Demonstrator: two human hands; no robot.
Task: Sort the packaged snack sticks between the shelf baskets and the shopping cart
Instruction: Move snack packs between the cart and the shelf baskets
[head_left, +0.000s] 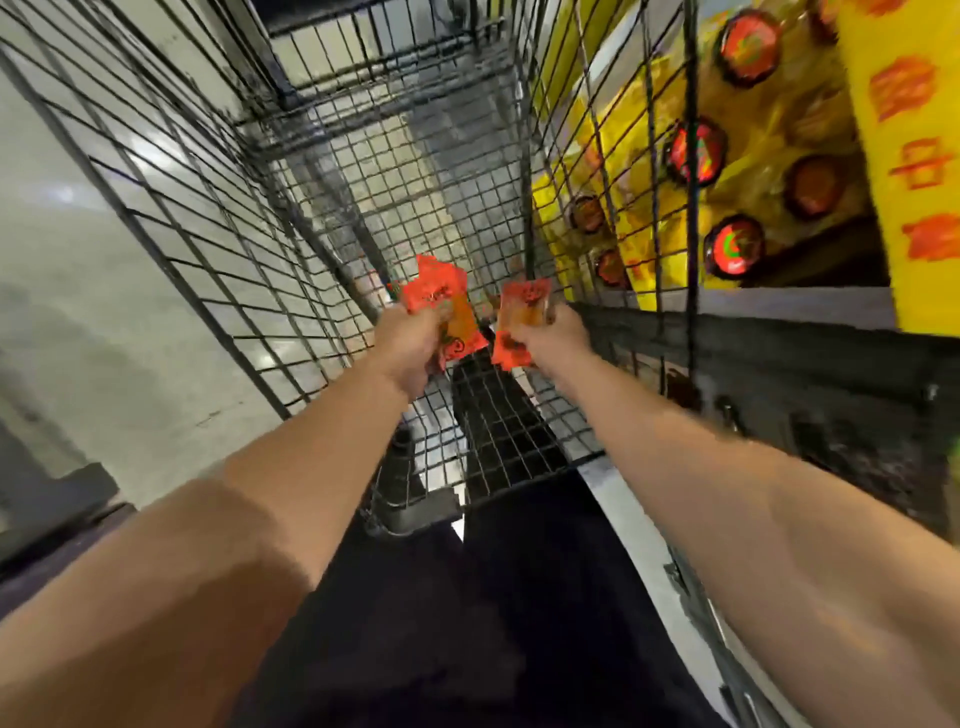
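**Two handfuls poised over the cart**

The left hand (410, 343) clutches a bunch of red snack packs (441, 306); the right hand (550, 332) grips another pack (519, 325), both held above the wire cart (363, 218). Better to lower them toward the mesh floor before letting go. The basket's middle looks roomy; yellow shelf goods (753, 156) crowd the right wall.

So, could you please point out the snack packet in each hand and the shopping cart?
Left-hand packets (441, 299): head view, on the red upper part above the fingers.
Right-hand packet (522, 312): head view, on its orange middle.
Shopping cart (171, 187): head view, on its left wire wall.
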